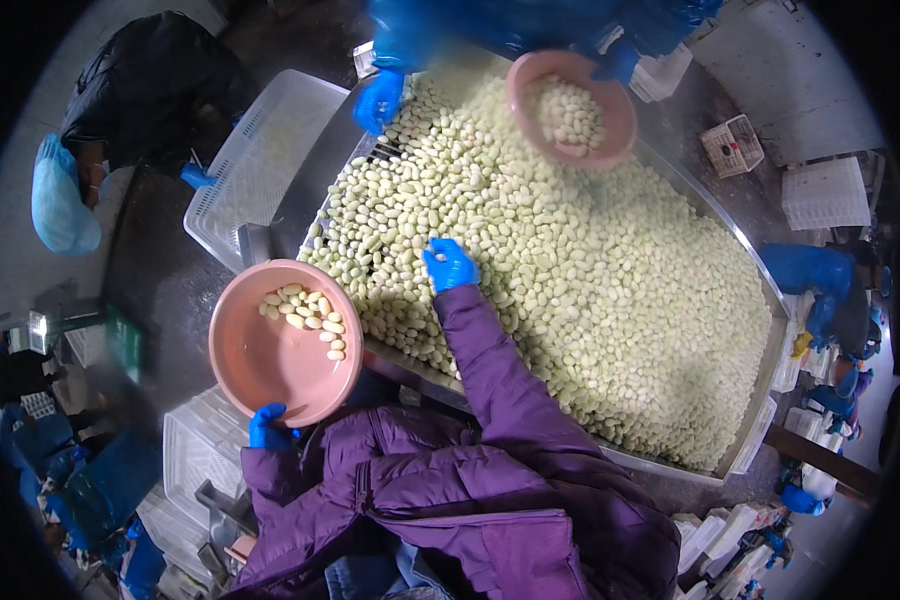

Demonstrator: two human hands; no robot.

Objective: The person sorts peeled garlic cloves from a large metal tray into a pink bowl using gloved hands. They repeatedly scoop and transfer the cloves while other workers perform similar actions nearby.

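My left hand (270,426), in a blue glove, grips the near rim of a pink plastic basin (229,352). Several cream-coloured oval pieces (313,322) lie along the basin's far right side. My right hand (451,266), also gloved in blue, is over a wide heap of pale green oval pieces (570,300), bean-like or cocoon-like. Its thumb and fingers are curled. A pale spot shows between them, but whether that is a held piece or the heap behind cannot be told. The heap covers most of a metal-rimmed sorting table (776,300).
Across the table, a person's blue-gloved hand (379,101) touches the heap. Their other hand is at a second pink basin (521,124) holding pale pieces. A white plastic crate (232,172) stands left of the table. Stacked crates (199,457) sit at lower left. Other people work farther off.
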